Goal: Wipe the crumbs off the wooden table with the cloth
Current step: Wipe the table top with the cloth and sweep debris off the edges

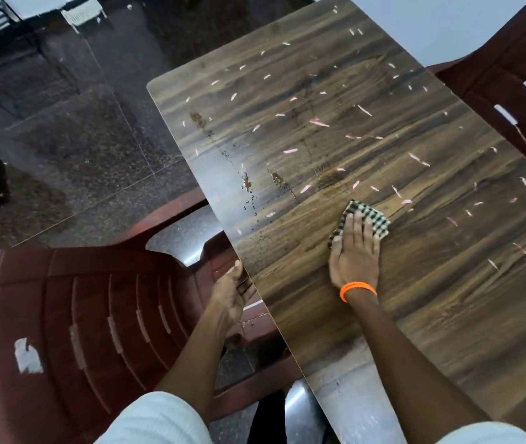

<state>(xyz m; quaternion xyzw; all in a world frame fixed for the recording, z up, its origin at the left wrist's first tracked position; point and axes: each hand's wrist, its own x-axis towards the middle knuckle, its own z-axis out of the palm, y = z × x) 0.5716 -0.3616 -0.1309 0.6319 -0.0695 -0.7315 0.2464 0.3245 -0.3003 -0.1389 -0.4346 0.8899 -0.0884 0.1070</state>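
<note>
Left grip (pixel 232 293): nearest the viewer, cupped just beyond the desk's near-left edge, fingers curled around the rim of the board, thumb up by the edge. It reads as a steadying hold or a catching palm; which one cannot be told.
Right grip (pixel 354 254): laid flat on the desk, fingers straight and pressing down on the cloth, an orange wristband (pixel 358 288) at the wrist. Nothing is clenched.
Checked cloth (pixel 369 221): folded small, dark-and-pale check, pinned under the right fingertips near the middle of the near half of the desk.
Wooden desk (pixel 447 315): dark grain board; the strip nearest the viewer looks mostly wiped.
Crumbs (pixel 248 184): dark specks in trails just left of the cloth, running toward the left edge.
Pale flakes (pixel 319 123): thin pinkish slivers scattered over the far half and right side.
Chairs: one maroon plastic chair (pixel 79 315) at the left, another (pixel 511 91) beyond the far right.
Step in hand: wiping is under way, early on.
Next move: probably a pressed sweep leftward, carrying the debris to the edge by the waiting left grip.
</note>
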